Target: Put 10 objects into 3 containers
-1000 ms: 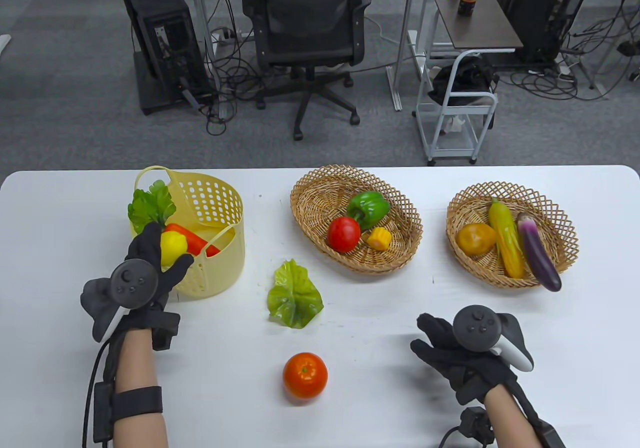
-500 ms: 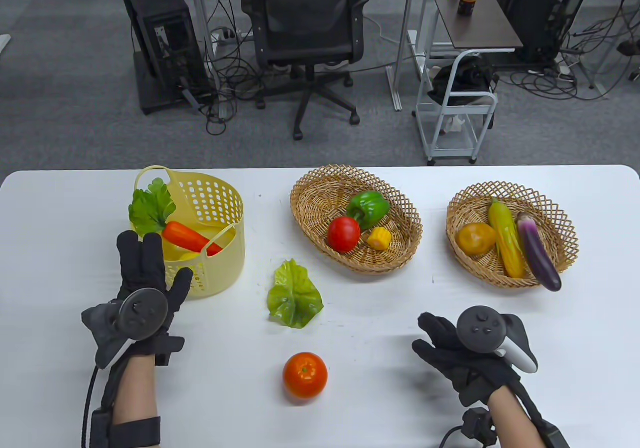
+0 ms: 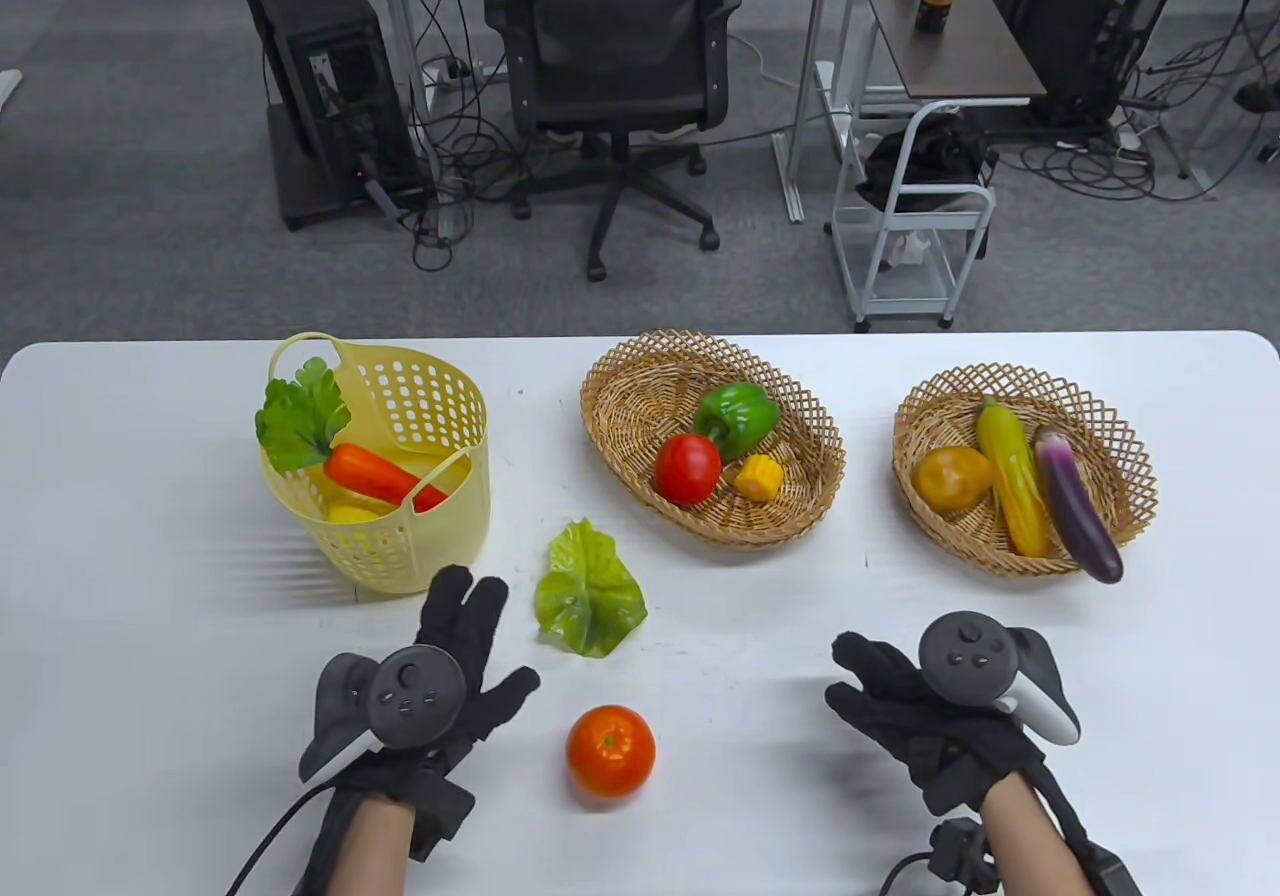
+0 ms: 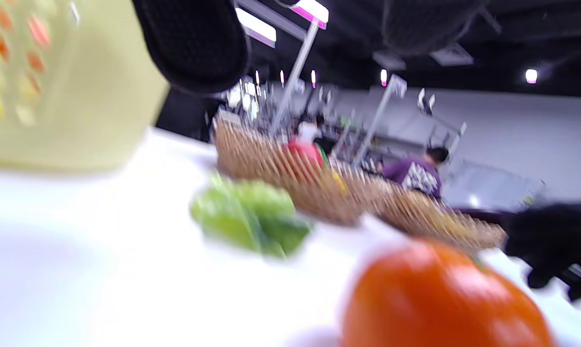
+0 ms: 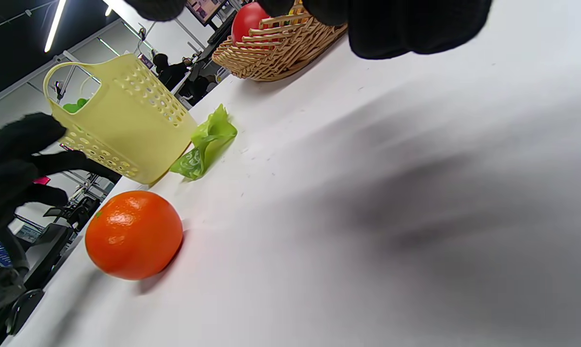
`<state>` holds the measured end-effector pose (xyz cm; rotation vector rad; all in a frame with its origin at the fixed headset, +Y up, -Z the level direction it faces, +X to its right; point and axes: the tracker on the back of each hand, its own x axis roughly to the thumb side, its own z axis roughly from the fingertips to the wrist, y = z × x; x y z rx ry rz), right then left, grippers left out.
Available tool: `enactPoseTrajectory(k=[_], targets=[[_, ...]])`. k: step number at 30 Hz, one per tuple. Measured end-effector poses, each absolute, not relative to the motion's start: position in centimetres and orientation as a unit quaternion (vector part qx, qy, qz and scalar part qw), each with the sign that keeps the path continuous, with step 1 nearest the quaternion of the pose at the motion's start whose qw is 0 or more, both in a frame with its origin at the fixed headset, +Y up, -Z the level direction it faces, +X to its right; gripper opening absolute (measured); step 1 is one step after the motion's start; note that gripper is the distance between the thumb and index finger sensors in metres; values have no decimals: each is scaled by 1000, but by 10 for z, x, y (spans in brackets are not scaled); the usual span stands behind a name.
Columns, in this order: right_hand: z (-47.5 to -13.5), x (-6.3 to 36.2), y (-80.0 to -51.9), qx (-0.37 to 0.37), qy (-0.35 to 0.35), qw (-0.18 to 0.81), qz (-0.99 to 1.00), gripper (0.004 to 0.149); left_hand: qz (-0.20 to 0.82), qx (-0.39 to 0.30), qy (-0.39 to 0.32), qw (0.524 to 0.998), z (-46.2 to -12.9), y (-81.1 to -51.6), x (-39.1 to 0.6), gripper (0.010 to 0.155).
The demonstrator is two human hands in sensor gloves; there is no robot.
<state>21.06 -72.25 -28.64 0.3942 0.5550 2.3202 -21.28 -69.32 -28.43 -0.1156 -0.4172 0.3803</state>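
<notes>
An orange (image 3: 611, 751) and a green lettuce leaf (image 3: 588, 591) lie loose on the white table (image 3: 130, 536). My left hand (image 3: 470, 646) is open and empty, fingers spread, just left of the leaf and the orange. My right hand (image 3: 880, 686) is open and empty, low over the table right of the orange. The yellow plastic basket (image 3: 430, 526) holds a carrot (image 3: 375, 474), a leafy green and a lemon. The middle wicker basket (image 3: 800, 496) holds a tomato, a green pepper and a small yellow piece. The right wicker basket (image 3: 930, 401) holds an eggplant, a corn cob and an orange-yellow fruit.
The orange (image 5: 133, 234) and leaf (image 5: 206, 142) show in the right wrist view, with the yellow basket (image 5: 121, 125) behind. The left wrist view is blurred, with the orange (image 4: 444, 299) close. An office chair (image 3: 610, 56) and a cart stand beyond the table's far edge.
My left hand let go of the lemon into the yellow basket, then moved down and right to beside the leaf and orange. My right hand has hardly moved.
</notes>
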Motion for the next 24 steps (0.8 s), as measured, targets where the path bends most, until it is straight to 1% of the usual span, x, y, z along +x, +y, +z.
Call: enactPoseTrajectory(k=[1,5,6,7,9,11,12,16,17,19,24], targets=[[-287,211,-723,154,218,356,896,71,193,-92,-215,953,-284,-703,-205,84],[-287,213,-723,151,223,360,893,71,197,-162,-238,937,-282,-724,-185,87],[-288,214,-724,149,225,361,893,71,194,-189,-243,931,-282,-728,-179,88],[-288,214,-724,147,226,362,892,71,193,-209,-245,927,-281,-731,-175,89],[-289,215,-725,144,229,363,892,71,185,-225,-243,925,-281,-734,-169,91],[-289,216,-727,141,232,365,891,71,159,-271,-238,919,-283,-737,-162,94],[-289,216,-727,140,233,365,890,71,149,-284,-235,918,-284,-738,-159,94],[-290,216,-727,142,236,365,889,71,121,-303,-237,915,-288,-744,-148,96],[-290,216,-727,142,236,365,889,71,109,-296,-238,919,-288,-744,-146,96],[-290,216,-728,143,236,365,889,71,94,-290,-234,923,-290,-746,-145,91],[-290,215,-728,143,240,360,890,70,118,-281,-238,922,-292,-754,-150,94]])
